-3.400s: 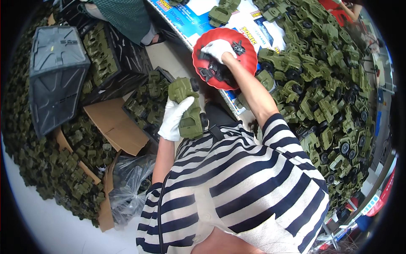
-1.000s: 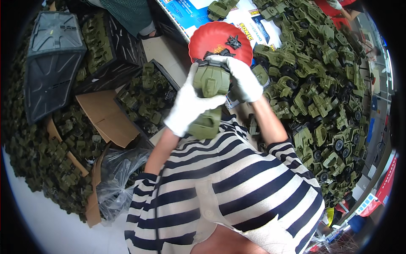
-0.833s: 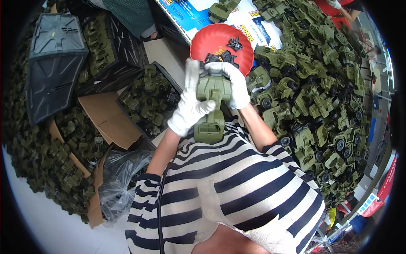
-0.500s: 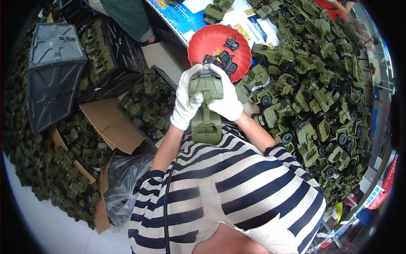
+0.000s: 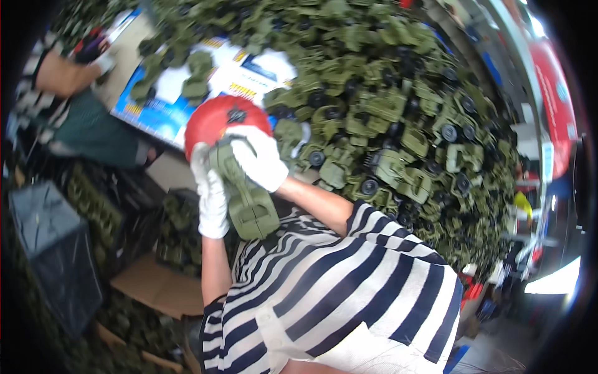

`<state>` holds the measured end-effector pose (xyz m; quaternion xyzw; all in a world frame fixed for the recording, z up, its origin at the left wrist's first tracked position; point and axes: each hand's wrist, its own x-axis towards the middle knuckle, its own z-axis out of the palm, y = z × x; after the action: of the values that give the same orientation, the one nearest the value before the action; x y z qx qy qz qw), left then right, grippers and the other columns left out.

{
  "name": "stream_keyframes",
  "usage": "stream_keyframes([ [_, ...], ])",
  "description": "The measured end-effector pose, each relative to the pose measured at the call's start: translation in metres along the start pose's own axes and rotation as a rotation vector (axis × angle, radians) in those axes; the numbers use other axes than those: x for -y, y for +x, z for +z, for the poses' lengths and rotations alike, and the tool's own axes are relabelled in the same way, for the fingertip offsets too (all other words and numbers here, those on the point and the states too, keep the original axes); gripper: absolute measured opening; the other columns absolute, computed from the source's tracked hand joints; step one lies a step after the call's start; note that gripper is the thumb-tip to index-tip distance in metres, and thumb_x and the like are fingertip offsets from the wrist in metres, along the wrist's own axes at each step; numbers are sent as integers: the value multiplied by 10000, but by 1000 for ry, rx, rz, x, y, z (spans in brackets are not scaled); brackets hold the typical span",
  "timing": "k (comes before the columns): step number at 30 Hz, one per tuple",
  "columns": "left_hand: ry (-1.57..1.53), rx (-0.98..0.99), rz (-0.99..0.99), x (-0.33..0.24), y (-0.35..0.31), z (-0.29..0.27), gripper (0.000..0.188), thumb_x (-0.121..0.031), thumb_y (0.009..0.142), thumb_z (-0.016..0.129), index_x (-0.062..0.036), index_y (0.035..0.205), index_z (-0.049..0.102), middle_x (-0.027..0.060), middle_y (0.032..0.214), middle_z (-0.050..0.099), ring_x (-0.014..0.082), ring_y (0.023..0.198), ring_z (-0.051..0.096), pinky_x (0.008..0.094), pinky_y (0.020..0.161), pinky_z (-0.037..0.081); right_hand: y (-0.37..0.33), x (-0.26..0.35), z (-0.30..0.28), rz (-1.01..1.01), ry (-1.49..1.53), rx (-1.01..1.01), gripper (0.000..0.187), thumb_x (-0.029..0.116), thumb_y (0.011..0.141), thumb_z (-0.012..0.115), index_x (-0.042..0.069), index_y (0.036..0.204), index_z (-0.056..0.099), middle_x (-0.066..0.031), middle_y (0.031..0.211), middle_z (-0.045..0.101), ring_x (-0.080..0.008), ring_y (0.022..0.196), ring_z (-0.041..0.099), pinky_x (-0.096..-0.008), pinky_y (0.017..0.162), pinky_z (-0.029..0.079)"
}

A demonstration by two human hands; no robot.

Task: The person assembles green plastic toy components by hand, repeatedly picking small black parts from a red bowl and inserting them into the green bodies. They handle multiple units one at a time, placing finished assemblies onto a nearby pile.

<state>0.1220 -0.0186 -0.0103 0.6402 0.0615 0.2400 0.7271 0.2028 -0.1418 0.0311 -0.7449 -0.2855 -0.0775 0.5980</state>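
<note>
An olive-green plastic toy vehicle body [image 5: 252, 215] is held lengthwise between my two white-gloved hands, its near end by my striped shirt. My left hand [image 5: 213, 202] is closed along its left side. My right hand [image 5: 261, 161] wraps over its far right part, and the fingers hide much of that end. Just beyond my hands is a red scalloped bowl [image 5: 202, 118]. A small black plastic part [image 5: 237, 115] shows in it; my right hand covers more of the bowl.
A large heap of green toy vehicles [image 5: 398, 124] with black wheels spreads ahead and right. The bowl is by a printed blue-and-white sheet [image 5: 163, 103]. A grey crate [image 5: 53, 243] and cardboard flap [image 5: 159, 287] lie left. A co-worker's arm [image 5: 68, 75] shows far left.
My view has swung, so hands, bowl and heap appear further left, and the co-worker's arm has come in. The vehicle body is now tilted, with my right hand further over its far end.
</note>
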Motion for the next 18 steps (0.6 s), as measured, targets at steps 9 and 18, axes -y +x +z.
stream_keyframes([
  [9, -243, -312, -532, 15, -2, -21, 332, -238, 1005, 557, -38, 1269, 547, 101, 1166, 625, 185, 884, 674, 316, 790, 577, 131, 70, -384, 80, -1181, -816, 578, 555, 935, 486, 90, 1250, 624, -183, 1207, 629, -343, 1132, 587, -457, 998, 441],
  [18, -131, -476, -522, 63, -16, -29, 227, -162, 972, 615, -42, 1165, 613, 55, 1065, 651, 154, 893, 668, 301, 773, 566, 138, -12, -112, 7, -705, 105, 414, 373, 882, 663, 92, 1186, 650, -119, 1194, 656, -290, 1083, 628, -381, 968, 479],
])
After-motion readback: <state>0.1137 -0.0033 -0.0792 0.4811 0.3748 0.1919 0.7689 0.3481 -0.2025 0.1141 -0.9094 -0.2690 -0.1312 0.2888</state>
